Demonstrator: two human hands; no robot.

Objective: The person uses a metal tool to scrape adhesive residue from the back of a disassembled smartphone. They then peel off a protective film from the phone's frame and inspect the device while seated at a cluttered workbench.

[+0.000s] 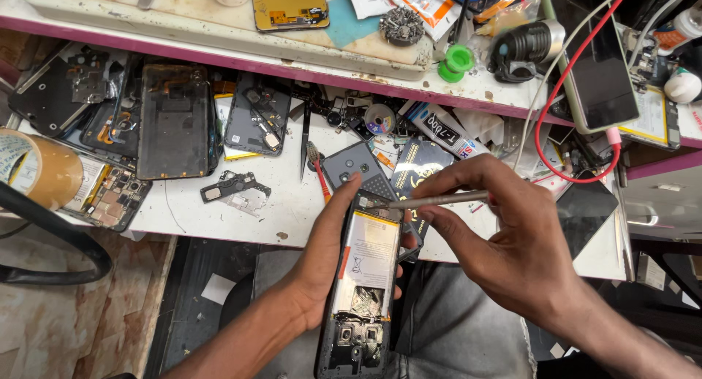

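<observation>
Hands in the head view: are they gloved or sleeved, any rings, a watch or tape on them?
Both hands are bare. The left hand and right hand show no gloves, rings or tape. Both forearms are uncovered as far as the frame shows, with no sleeve, watch or band on either wrist. Nails are short and unpainted.

Two hands [322, 262], one opened phone [363, 291], one screwdriver [439, 200].

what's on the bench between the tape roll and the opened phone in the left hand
In the head view, a small loose black phone part lies between the tape roll and the opened phone.
</observation>
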